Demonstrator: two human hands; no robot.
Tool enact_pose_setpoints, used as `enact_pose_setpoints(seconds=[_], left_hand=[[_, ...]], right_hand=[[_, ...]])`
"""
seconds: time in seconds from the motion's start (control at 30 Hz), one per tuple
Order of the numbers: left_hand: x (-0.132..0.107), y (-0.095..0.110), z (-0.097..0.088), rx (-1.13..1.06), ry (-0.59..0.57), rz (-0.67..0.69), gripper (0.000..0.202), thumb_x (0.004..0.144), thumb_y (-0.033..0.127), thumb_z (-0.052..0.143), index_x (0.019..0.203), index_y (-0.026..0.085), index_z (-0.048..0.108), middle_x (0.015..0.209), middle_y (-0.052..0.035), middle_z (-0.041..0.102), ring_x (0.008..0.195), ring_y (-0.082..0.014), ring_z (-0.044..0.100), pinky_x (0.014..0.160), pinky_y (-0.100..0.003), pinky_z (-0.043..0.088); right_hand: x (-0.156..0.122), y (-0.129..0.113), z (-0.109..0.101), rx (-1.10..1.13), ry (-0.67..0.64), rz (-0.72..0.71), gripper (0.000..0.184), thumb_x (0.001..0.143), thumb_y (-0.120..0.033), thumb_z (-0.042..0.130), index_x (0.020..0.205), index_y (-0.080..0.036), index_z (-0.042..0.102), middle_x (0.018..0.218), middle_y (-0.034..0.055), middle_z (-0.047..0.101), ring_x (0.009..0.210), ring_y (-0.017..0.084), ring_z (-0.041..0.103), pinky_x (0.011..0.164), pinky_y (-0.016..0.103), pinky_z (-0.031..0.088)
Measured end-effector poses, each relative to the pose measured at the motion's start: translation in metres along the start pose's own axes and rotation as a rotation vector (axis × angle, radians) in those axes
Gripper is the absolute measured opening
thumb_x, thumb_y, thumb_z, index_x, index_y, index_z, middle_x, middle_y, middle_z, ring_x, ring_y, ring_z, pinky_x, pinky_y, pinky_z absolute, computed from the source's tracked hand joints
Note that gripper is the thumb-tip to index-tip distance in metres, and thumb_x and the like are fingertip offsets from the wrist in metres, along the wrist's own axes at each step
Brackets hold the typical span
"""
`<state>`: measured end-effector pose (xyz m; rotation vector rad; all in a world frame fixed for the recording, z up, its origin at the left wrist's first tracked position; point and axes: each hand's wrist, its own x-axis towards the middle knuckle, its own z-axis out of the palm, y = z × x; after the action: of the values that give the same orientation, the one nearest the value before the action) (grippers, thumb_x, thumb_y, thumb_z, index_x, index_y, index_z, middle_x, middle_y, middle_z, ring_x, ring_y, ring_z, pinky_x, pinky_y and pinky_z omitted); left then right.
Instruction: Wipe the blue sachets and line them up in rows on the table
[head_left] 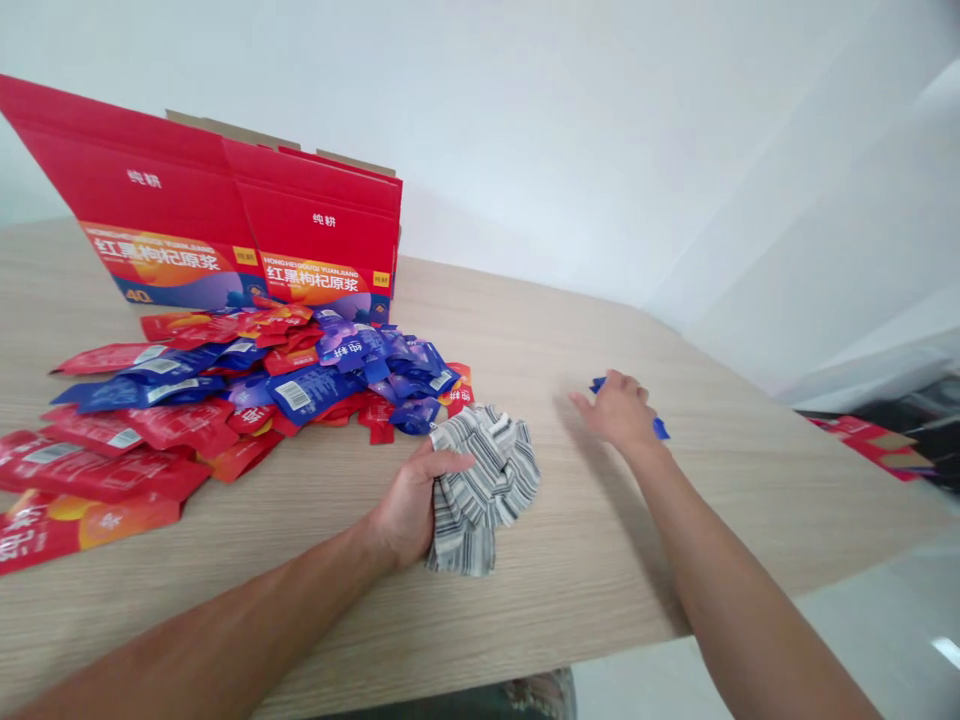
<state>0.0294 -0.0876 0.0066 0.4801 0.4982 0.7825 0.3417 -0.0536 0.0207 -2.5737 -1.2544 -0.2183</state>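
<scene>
My left hand (pixel 409 505) is closed on a crumpled cloth (pixel 487 470) with grey, black and white stripes, thumb on top, just over the table. Farther right, my right hand (pixel 622 408) is slightly blurred. Its fingers curl over a blue pouch (pixel 660 428), whose ends show on both sides of the hand; the middle is hidden, and the thumb sticks out to the left. Left of the cloth lies a spread pile of pouches, some blue (pixel 315 390) and some red (pixel 112 465).
Behind the pile stands a red carton (pixel 315 230) with its tall front panels upright, near the white wall. The wooden table (pixel 510 310) ends in a front edge close to my body. Beyond its right side are red and dark items (pixel 874 440), blurred.
</scene>
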Motion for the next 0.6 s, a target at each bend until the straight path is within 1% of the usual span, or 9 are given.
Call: enact_pose_setpoints(seconds=[0.07,0.1,0.17,0.23,0.3,0.4,0.47,0.57,0.6], left_hand=[[0.000,0.000,0.000,0.002,0.002,0.007,0.064,0.065,0.014,0.076,0.128,0.015,0.071,0.087,-0.0104,0.081,0.077,-0.0301,0.079,0.073,-0.042,0.067],[0.000,-0.001,0.000,0.003,0.001,0.009,0.063,0.065,0.014,0.076,0.128,0.014,0.071,0.087,-0.0105,0.081,0.077,-0.0301,0.079,0.074,-0.042,0.067],[0.000,-0.001,0.001,0.004,-0.001,0.010,0.063,0.066,0.014,0.077,0.128,0.014,0.071,0.088,-0.0105,0.081,0.077,-0.0298,0.079,0.074,-0.042,0.067],[0.000,-0.001,0.001,0.006,-0.006,0.009,0.061,0.067,0.014,0.076,0.128,0.014,0.072,0.089,-0.0108,0.082,0.076,-0.0290,0.079,0.075,-0.042,0.067],[0.000,-0.001,0.001,0.004,-0.009,0.008,0.061,0.067,0.014,0.076,0.128,0.015,0.072,0.091,-0.0111,0.082,0.076,-0.0285,0.079,0.075,-0.041,0.067],[-0.001,-0.001,0.002,0.004,-0.004,0.012,0.061,0.066,0.013,0.075,0.127,0.015,0.072,0.091,-0.0112,0.082,0.075,-0.0285,0.079,0.075,-0.042,0.067],[-0.002,-0.001,0.002,0.006,0.000,0.020,0.062,0.065,0.013,0.075,0.127,0.014,0.072,0.090,-0.0113,0.082,0.075,-0.0287,0.079,0.074,-0.042,0.067],[-0.003,-0.001,0.003,0.002,-0.007,0.028,0.060,0.066,0.012,0.074,0.126,0.014,0.072,0.089,-0.0117,0.082,0.075,-0.0288,0.079,0.072,-0.041,0.068],[-0.003,-0.001,0.003,0.000,-0.011,0.028,0.059,0.067,0.012,0.074,0.126,0.014,0.072,0.089,-0.0117,0.082,0.075,-0.0287,0.079,0.072,-0.041,0.068]], right_hand=[[0.006,0.032,0.002,-0.079,-0.099,0.194,0.087,0.098,-0.068,0.057,0.158,-0.007,0.040,0.163,0.0362,0.040,0.151,0.054,0.040,0.114,0.073,0.041],[0.007,0.043,0.004,-0.090,-0.154,0.244,0.094,0.097,-0.073,0.055,0.161,-0.006,0.037,0.164,0.0374,0.038,0.152,0.054,0.040,0.115,0.073,0.041],[0.004,0.054,0.008,-0.107,-0.239,0.253,0.099,0.098,-0.077,0.050,0.163,-0.003,0.035,0.165,0.0392,0.037,0.153,0.054,0.040,0.116,0.071,0.042],[-0.004,0.053,0.009,-0.138,-0.274,0.203,0.096,0.101,-0.076,0.044,0.161,-0.003,0.038,0.163,0.0387,0.039,0.152,0.052,0.044,0.116,0.067,0.044],[-0.014,0.044,0.007,-0.177,-0.290,0.125,0.088,0.105,-0.073,0.038,0.158,-0.004,0.043,0.159,0.0364,0.046,0.148,0.050,0.051,0.115,0.062,0.047],[-0.024,0.031,0.002,-0.217,-0.314,0.006,0.075,0.108,-0.065,0.039,0.152,-0.006,0.051,0.147,0.0328,0.059,0.138,0.046,0.061,0.111,0.057,0.051],[-0.023,0.025,0.000,-0.223,-0.271,-0.001,0.078,0.106,-0.067,0.042,0.154,-0.006,0.048,0.147,0.0343,0.059,0.140,0.047,0.060,0.110,0.058,0.052],[-0.012,0.026,0.005,-0.212,-0.209,0.086,0.098,0.099,-0.079,0.046,0.162,-0.004,0.036,0.159,0.0399,0.044,0.147,0.051,0.051,0.110,0.063,0.050],[-0.009,0.027,0.008,-0.204,-0.205,0.077,0.100,0.099,-0.080,0.045,0.162,-0.003,0.036,0.159,0.0408,0.044,0.146,0.051,0.053,0.109,0.063,0.051]])
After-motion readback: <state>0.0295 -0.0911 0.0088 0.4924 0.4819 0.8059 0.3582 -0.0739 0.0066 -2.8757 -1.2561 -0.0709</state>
